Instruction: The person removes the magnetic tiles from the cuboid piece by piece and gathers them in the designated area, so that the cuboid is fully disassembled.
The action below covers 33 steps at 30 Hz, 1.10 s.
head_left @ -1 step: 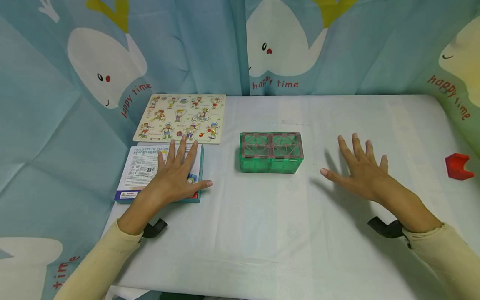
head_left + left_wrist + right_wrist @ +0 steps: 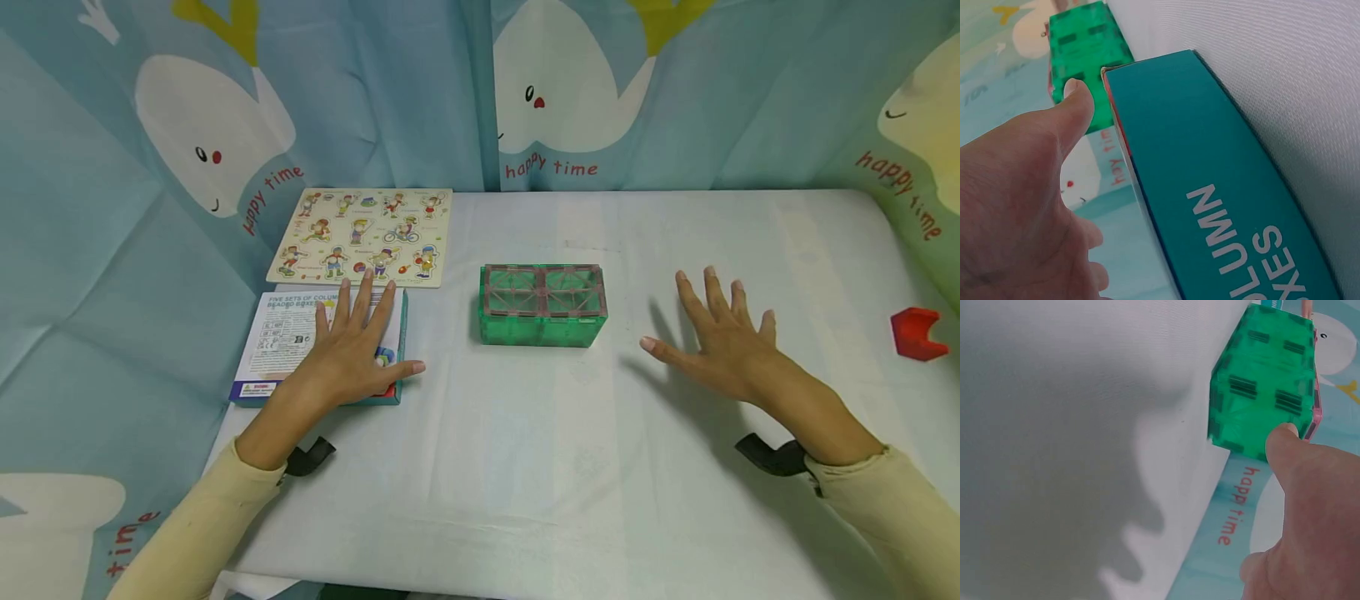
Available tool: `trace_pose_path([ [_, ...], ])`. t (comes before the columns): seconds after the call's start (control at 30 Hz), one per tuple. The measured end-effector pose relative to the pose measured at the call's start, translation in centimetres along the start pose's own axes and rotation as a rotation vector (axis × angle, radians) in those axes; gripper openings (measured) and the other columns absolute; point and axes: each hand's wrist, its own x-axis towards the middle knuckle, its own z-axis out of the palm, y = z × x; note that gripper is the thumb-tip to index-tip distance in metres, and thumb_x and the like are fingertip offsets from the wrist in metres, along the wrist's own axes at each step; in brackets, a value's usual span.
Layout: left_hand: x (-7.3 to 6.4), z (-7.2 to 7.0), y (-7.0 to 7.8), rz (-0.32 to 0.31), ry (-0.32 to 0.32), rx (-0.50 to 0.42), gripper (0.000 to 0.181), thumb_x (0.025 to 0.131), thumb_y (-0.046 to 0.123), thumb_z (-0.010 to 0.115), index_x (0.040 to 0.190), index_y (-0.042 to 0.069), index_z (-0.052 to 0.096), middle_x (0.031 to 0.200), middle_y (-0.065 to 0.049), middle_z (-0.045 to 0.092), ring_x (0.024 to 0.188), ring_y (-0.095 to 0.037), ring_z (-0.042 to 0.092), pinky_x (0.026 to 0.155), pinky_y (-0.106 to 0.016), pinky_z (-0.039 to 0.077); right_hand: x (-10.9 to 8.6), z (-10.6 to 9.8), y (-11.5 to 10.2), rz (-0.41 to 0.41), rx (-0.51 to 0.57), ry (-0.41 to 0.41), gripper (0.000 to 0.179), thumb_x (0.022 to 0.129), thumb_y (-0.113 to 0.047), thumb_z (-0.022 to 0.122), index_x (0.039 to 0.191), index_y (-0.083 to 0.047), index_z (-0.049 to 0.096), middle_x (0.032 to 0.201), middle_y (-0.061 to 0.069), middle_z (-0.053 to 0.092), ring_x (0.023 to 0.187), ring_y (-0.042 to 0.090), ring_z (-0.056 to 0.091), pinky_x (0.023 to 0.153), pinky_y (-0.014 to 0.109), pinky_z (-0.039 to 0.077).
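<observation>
My left hand (image 2: 347, 358), fingers spread straight, is over a flat cardboard box (image 2: 281, 337) with printed text and teal sides, hiding part of its top. The left wrist view shows the hand just above the box's teal side (image 2: 1166, 137). At mid-table stands a see-through green block of tiles (image 2: 538, 331) with a pinkish framed top (image 2: 513, 292). To its right, my right hand (image 2: 723, 354) is held above the table with fingers spread, its shadow falling on the cloth. Neither hand holds anything. In the right wrist view the thumb overlaps the green block (image 2: 1266, 381).
A wooden picture puzzle board (image 2: 360, 221) with small sports figures lies behind the cardboard box. A red notched piece (image 2: 909, 333) is at the far right of the white-covered table (image 2: 525, 467). Blue printed curtains (image 2: 420, 100) hang at the back and left.
</observation>
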Motion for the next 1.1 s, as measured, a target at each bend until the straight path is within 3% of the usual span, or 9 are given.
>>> trace_pose_path([
  [0.23,0.0,-0.1,0.1,0.015,0.008,0.006,0.122,0.089,0.077,0.066,0.171,0.020,-0.005,0.175,-0.010,-0.023,0.160,-0.043,-0.021,0.120,-0.079,-0.008,0.2,-0.8,-0.8,-0.056,0.072,-0.023,0.116,0.098,-0.073,0.057,0.167,-0.022,-0.020,0.172,0.015,-0.027,0.156,0.058,-0.013,0.112,0.087,-0.002],
  [0.47,0.9,-0.5,1.6,0.084,0.026,-0.007,0.119,0.091,0.074,0.067,0.172,0.018,-0.001,0.175,-0.011,-0.022,0.160,-0.038,-0.023,0.122,-0.076,-0.004,0.9,-3.2,-3.5,-0.277,0.261,-0.035,0.117,0.093,-0.052,0.080,0.172,-0.021,-0.002,0.178,0.008,0.004,0.163,0.039,0.011,0.124,0.068,0.021],
  [0.77,2.5,-1.1,5.1,0.226,0.005,-0.010,0.111,0.096,0.070,0.063,0.171,0.021,-0.004,0.175,-0.004,-0.026,0.163,-0.034,-0.016,0.129,-0.065,-0.003,4.3,-4.1,-7.7,-0.448,0.198,-0.017,0.103,0.090,-0.043,0.086,0.168,-0.009,0.028,0.165,0.020,0.031,0.152,0.042,0.029,0.117,0.065,0.035],
  [1.1,4.2,-1.4,8.4,0.355,-0.047,-0.003,0.104,0.101,0.065,0.060,0.172,0.017,0.001,0.176,-0.003,-0.021,0.164,-0.028,-0.014,0.131,-0.058,-0.002,6.0,-4.5,-9.0,-0.439,0.126,-0.084,0.093,0.090,-0.040,0.086,0.161,0.000,0.040,0.151,0.022,0.040,0.139,0.040,0.036,0.108,0.060,0.043],
])
